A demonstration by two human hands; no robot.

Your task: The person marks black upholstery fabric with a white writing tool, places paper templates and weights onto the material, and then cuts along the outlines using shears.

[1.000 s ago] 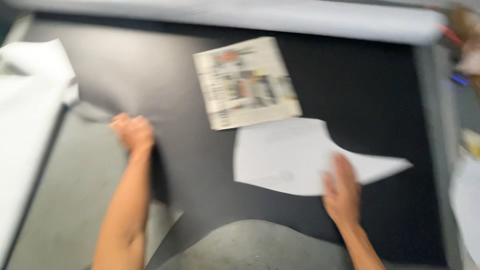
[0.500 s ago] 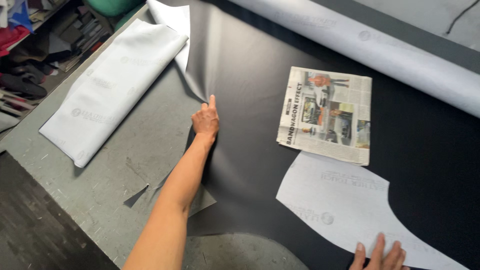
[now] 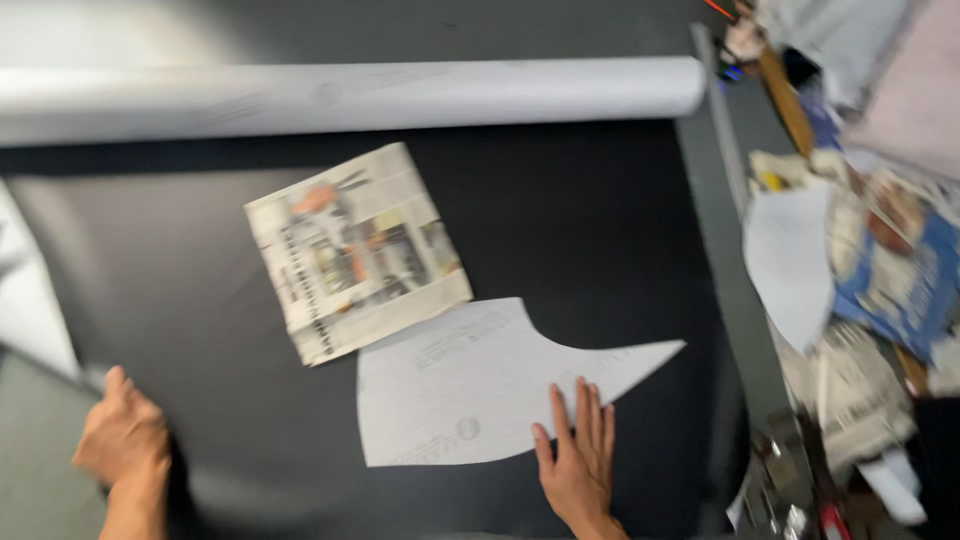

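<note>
A white paper pattern piece [image 3: 470,385] with a pointed right end lies on a black sheet of material [image 3: 560,230] spread over the table. My right hand [image 3: 577,465] rests flat on the pattern's lower right part, fingers together and extended. My left hand [image 3: 122,438] is at the black sheet's left edge, fingers curled; the blur hides whether it pinches the edge. A folded newspaper [image 3: 355,250] lies on the black sheet, its lower corner overlapping the pattern's top.
A long white roll [image 3: 350,95] lies across the far side of the table. At the right stands a cluttered pile of paper pieces, blue packaging and scraps [image 3: 860,270]. White fabric [image 3: 30,300] shows at the left edge.
The view has swung right, so the clutter on the right now shows. My right hand has slid further up onto the pattern. My left hand stays at the sheet's left edge.
</note>
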